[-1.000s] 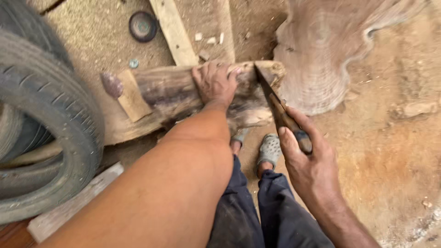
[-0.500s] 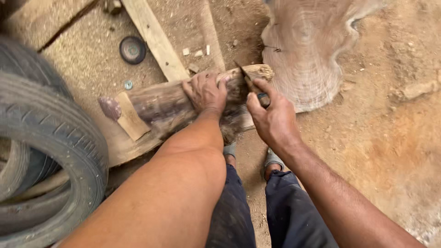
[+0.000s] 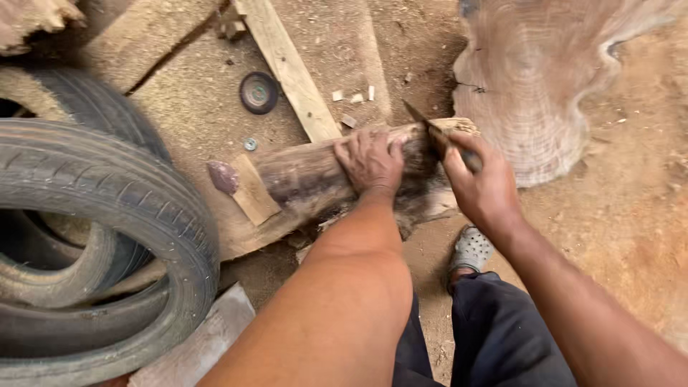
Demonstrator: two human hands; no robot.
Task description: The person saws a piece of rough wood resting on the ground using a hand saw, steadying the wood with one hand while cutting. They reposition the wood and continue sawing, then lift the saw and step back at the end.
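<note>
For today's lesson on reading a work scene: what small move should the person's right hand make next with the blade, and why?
Probably a short push of the blade along the log toward its far end. The right hand holds the blade against the log's end, and the left hand pins the log beside it, so cutting away keeps those fingers clear.

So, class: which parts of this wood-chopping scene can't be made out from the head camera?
- Tool handle: hidden inside the right hand; only the blade shows.
- Log middle: covered by the left hand.
- Tyres: cut off by the left edge.
- Left foot: hidden behind the left forearm.
</note>
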